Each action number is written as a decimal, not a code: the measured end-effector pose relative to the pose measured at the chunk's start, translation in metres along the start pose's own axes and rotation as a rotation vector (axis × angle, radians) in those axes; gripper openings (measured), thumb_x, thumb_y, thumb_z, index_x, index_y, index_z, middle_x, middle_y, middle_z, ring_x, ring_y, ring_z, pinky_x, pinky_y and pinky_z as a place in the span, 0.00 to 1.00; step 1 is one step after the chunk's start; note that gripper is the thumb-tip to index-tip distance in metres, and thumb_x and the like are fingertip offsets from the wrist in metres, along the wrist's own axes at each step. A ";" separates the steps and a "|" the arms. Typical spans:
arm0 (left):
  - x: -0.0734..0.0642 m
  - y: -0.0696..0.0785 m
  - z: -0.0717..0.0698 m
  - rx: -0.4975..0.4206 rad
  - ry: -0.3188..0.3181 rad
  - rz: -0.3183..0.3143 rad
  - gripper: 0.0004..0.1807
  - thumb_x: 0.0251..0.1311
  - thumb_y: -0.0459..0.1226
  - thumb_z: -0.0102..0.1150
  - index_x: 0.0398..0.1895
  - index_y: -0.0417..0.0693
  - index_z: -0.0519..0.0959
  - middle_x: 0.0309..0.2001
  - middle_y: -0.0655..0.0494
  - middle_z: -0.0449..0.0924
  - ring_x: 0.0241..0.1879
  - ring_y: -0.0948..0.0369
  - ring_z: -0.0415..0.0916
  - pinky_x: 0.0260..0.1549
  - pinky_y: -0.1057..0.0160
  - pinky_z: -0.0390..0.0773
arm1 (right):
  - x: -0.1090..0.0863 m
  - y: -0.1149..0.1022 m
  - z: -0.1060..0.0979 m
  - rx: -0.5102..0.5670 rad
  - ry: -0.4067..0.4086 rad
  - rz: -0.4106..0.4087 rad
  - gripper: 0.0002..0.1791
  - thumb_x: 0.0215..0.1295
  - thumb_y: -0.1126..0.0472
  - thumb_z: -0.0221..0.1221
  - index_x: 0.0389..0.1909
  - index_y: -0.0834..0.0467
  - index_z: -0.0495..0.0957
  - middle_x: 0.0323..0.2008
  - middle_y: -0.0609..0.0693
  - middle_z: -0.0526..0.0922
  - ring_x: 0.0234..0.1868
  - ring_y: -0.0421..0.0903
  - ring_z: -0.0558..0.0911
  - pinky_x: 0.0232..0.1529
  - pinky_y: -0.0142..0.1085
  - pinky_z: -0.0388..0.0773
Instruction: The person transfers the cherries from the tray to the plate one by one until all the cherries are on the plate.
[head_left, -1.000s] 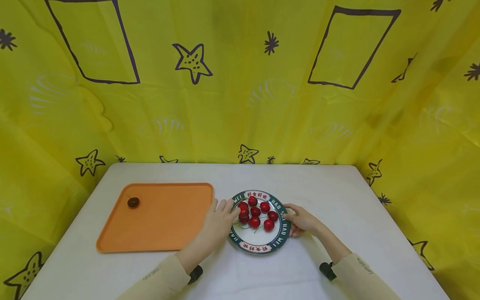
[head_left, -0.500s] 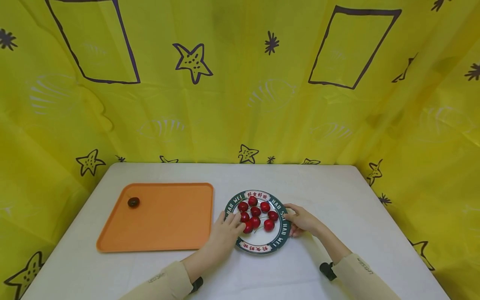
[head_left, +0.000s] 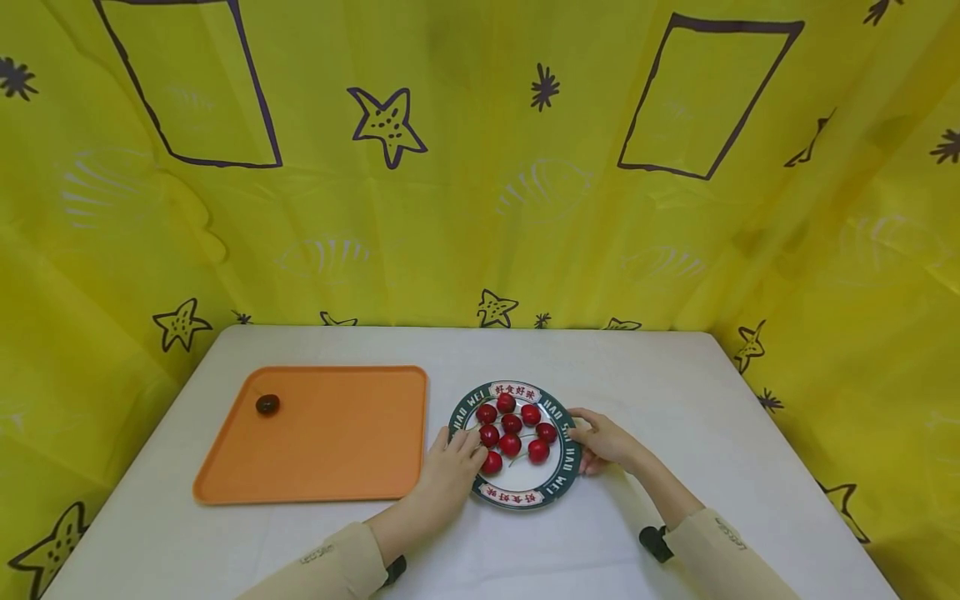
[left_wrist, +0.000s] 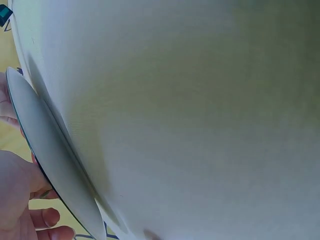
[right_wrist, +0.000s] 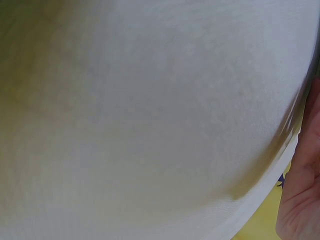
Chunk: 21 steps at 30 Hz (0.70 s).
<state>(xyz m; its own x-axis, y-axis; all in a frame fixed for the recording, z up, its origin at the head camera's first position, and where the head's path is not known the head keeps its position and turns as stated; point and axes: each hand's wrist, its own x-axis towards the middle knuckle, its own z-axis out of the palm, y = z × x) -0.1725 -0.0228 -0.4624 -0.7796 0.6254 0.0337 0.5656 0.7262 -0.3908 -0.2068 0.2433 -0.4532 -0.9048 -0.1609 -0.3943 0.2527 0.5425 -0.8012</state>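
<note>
In the head view a white plate point(head_left: 525, 477) with a dark green lettered rim holds several red cherries, some with stems. My left hand point(head_left: 447, 471) is over the plate's lower-left rim, its thumb beside a cherry point(head_left: 492, 463). In the left wrist view the fingers point(left_wrist: 45, 217) of that hand bend loosely by the plate's edge point(left_wrist: 55, 165). From the right, my right hand point(head_left: 609, 442) grips the plate's rim, thumb on top and other fingers lower down. The right wrist view catches only part of the right hand point(right_wrist: 302, 180); its fingertips are out of frame.
An orange tray point(head_left: 322, 450) lies left of the plate, with one dark, cherry-like round fruit point(head_left: 267, 404) near its upper-left corner. Both stand on a white-covered table point(head_left: 615, 358). Yellow patterned curtains point(head_left: 465, 208) hang behind the table and along its sides.
My left hand has moved down along the plate's left side, and a cherry beside it has shifted down to the lower left of the group. The right hand keeps its place on the rim.
</note>
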 end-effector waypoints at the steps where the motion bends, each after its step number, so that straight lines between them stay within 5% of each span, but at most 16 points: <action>1: 0.000 0.000 0.000 -0.003 0.001 -0.001 0.24 0.53 0.41 0.60 0.55 0.57 0.70 0.55 0.56 0.65 0.54 0.58 0.61 0.57 0.56 0.61 | 0.000 0.000 0.000 0.000 0.000 0.001 0.25 0.69 0.60 0.47 0.65 0.60 0.56 0.13 0.51 0.74 0.11 0.42 0.74 0.16 0.30 0.74; 12: -0.003 -0.003 -0.002 -0.055 -0.014 -0.042 0.25 0.54 0.40 0.59 0.58 0.57 0.70 0.57 0.55 0.66 0.55 0.57 0.61 0.58 0.54 0.61 | 0.001 0.001 0.000 0.004 -0.009 -0.014 0.25 0.69 0.60 0.47 0.65 0.61 0.57 0.13 0.51 0.74 0.10 0.41 0.74 0.16 0.31 0.74; 21: -0.010 -0.028 -0.005 -0.160 0.117 -0.128 0.16 0.57 0.39 0.57 0.49 0.51 0.71 0.47 0.51 0.67 0.46 0.55 0.63 0.53 0.52 0.65 | 0.002 0.000 -0.001 -0.003 -0.007 0.009 0.25 0.69 0.60 0.46 0.65 0.60 0.56 0.13 0.51 0.74 0.10 0.41 0.74 0.16 0.30 0.74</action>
<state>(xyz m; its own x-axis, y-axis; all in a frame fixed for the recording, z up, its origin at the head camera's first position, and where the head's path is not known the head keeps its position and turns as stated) -0.1790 -0.0481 -0.4470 -0.8163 0.5475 0.1839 0.5069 0.8318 -0.2262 -0.2086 0.2438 -0.4538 -0.9000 -0.1617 -0.4048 0.2599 0.5466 -0.7961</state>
